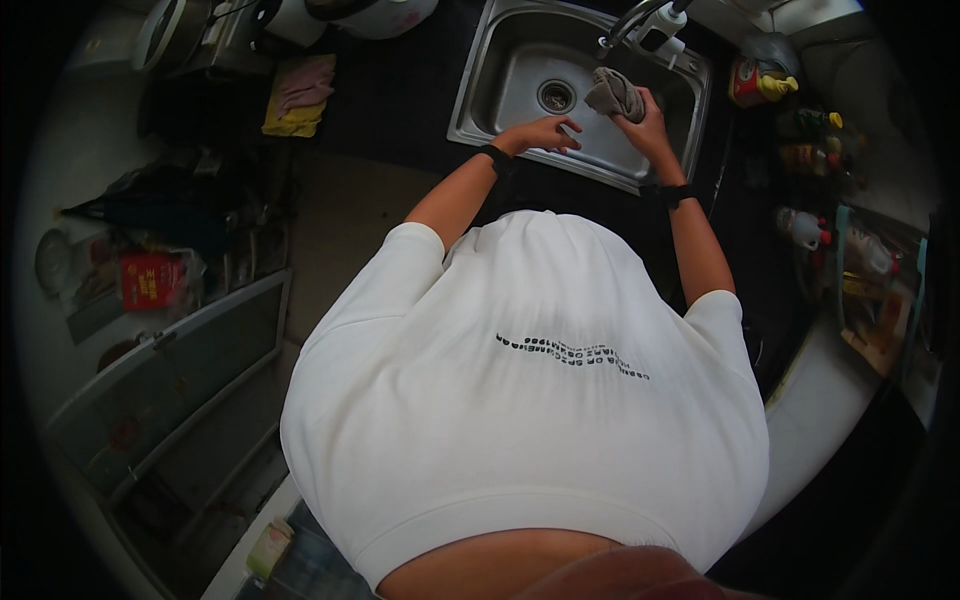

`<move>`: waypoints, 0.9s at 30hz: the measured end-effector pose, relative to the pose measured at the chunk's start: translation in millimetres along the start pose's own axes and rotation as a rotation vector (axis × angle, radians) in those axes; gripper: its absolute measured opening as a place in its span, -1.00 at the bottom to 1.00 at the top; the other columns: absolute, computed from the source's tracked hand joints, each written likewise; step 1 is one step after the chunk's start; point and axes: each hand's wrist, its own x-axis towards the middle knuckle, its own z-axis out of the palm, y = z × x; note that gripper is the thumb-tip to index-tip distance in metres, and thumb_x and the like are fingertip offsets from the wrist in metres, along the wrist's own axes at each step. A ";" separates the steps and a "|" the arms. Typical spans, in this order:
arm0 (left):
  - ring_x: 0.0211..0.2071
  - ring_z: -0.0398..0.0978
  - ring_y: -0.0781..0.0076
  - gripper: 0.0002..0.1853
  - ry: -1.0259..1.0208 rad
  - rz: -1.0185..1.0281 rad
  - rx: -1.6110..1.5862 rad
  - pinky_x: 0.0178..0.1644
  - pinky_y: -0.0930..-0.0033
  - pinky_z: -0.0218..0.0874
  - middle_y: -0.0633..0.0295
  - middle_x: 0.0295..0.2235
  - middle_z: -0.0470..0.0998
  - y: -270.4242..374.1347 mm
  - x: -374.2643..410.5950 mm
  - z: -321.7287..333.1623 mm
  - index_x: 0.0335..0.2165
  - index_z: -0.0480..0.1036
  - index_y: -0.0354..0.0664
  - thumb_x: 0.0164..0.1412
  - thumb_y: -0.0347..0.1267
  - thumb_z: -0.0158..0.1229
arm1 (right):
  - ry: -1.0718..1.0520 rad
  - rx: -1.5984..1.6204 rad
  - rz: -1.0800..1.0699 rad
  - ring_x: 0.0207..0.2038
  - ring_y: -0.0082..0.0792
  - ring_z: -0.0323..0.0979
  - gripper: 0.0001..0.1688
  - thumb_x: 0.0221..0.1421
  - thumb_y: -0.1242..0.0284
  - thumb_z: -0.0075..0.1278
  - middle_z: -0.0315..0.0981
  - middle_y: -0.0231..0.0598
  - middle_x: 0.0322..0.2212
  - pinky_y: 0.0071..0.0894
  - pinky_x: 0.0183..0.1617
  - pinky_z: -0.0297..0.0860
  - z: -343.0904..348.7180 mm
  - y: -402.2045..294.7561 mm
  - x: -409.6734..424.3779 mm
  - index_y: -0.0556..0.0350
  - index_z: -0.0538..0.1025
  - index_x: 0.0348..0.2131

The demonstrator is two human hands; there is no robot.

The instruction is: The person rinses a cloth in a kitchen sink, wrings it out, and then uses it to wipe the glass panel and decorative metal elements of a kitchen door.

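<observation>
A bunched grey cloth is gripped in my right hand, over the right part of a stainless-steel sink. My left hand hovers above the sink's near edge with its fingers apart and curved, holding nothing. Between the hands and the sink's back wall lies the round drain strainer. The faucet arches in from the back right, its spout end just beyond the cloth. No running water can be made out.
Left of the sink, a pink cloth rests on a yellow cloth on the dark countertop. A yellow-topped pump bottle and several other bottles stand at the right. A red bag sits at the far left.
</observation>
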 end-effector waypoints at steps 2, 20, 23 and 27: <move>-0.15 0.48 0.44 -0.40 -0.169 0.069 0.068 -0.01 0.36 0.25 0.20 -0.18 0.57 19.2 -18.3 21.5 0.06 0.35 -0.19 0.10 -0.19 0.29 | 0.064 0.076 -0.132 -0.13 -0.46 0.47 -0.36 -0.10 0.49 0.29 0.51 -0.21 -0.20 -0.42 -0.05 0.39 -6.3 -53.8 -4.3 0.17 0.36 -0.02; -0.14 0.40 0.61 -0.59 -0.354 0.390 -0.244 0.03 0.46 0.20 0.38 -0.21 0.52 101.4 -45.7 96.4 -0.07 0.46 -0.21 0.12 -0.32 0.31 | 0.679 0.203 -0.633 -0.08 -0.34 0.36 -0.22 -0.17 0.41 0.37 0.37 -0.20 -0.11 -0.29 0.03 0.29 -29.1 -113.4 28.3 0.17 0.29 0.00; -0.15 0.39 0.62 -0.62 -0.321 0.372 -0.252 0.03 0.46 0.19 0.39 -0.23 0.51 97.8 -46.2 100.2 -0.11 0.46 -0.23 0.11 -0.33 0.32 | 0.653 -0.247 -0.802 -0.09 -0.26 0.37 -0.14 -0.23 0.27 0.41 0.39 -0.18 -0.09 -0.18 0.05 0.21 -35.6 -110.0 30.4 0.11 0.29 0.01; -0.14 0.39 0.60 -0.51 -0.351 0.362 -0.242 0.03 0.46 0.19 0.35 -0.17 0.49 84.3 -37.4 95.6 0.00 0.40 -0.22 0.11 -0.35 0.32 | 0.644 -0.430 -0.807 -0.07 -0.22 0.35 -0.05 -0.31 0.13 0.41 0.42 -0.24 -0.09 -0.12 0.09 0.06 -29.6 -109.8 30.2 0.04 0.30 0.03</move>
